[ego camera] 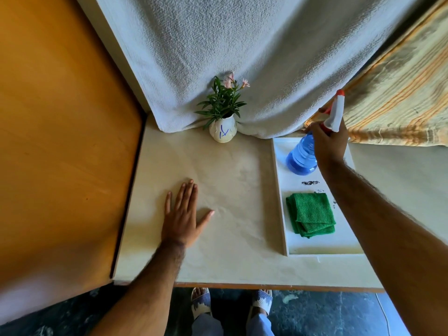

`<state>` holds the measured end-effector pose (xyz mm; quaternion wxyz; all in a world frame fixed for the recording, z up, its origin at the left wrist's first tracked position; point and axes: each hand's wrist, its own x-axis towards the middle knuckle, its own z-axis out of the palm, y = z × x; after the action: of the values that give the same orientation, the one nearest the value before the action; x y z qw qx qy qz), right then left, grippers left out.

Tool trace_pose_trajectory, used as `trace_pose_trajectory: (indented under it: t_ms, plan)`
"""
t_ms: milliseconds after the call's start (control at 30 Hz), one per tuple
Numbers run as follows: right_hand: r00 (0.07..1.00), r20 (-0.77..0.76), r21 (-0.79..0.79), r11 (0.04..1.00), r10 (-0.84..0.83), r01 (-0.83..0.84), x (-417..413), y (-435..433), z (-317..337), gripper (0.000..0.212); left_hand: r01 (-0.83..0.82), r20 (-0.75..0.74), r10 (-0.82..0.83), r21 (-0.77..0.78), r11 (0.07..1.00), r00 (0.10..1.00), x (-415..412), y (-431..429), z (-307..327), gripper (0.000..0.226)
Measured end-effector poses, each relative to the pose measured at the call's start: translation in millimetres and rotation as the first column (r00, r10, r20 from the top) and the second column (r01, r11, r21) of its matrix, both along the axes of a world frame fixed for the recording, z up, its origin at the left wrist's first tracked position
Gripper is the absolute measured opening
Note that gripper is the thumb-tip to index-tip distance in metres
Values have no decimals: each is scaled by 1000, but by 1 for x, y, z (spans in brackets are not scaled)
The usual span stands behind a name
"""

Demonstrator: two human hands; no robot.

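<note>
A blue spray bottle [301, 156] with a white and red trigger head stands tilted at the far end of a white tray [278, 190]. My right hand [328, 144] grips its neck, one finger reaching round to the red trigger. A folded green cloth [310, 214] lies in the near half of the tray. My left hand [183, 214] rests flat on the cream paper-covered table [230, 180], fingers straight and spread, holding nothing.
A small white vase [223, 132] with green leaves and pink flowers stands at the back of the table against a hanging white towel [242, 57]. A striped yellow cloth [400, 93] hangs at right. An orange wooden panel [60, 141] borders the left.
</note>
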<state>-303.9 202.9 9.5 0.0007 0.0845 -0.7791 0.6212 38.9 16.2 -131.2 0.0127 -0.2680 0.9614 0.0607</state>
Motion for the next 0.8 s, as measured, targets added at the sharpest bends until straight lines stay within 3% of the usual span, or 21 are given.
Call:
trace_pose_trajectory:
  t_ms: [100,233,300,400,533,800]
  plan:
    - [993,-63,23,995,98,-96,7,-13,16,39,-1,-27,1,-14,1000,1000,0,-1,-1,96]
    - [977,-75,5,980,200,-201,32,-45,32,36,1,-28,-2,-16,1000,1000,1,-1,-3,96]
    - [962,14,32,962,272,-273,48,-62,31,33,2,-31,-2,-11,1000,1000,1,-2,-4,97]
    - [897,201,191,882,393,-430,75,-86,19,21,1,-42,-1,-14,1000,999,1,-2,-5,96]
    - [807,416,288,781,420,-555,100,-105,-3,11,-6,-80,4,-16,1000,997,1,-1,-6,93]
    - [795,505,310,789,336,-531,100,-119,-20,14,-13,-34,13,1,1000,999,0,-2,-3,94]
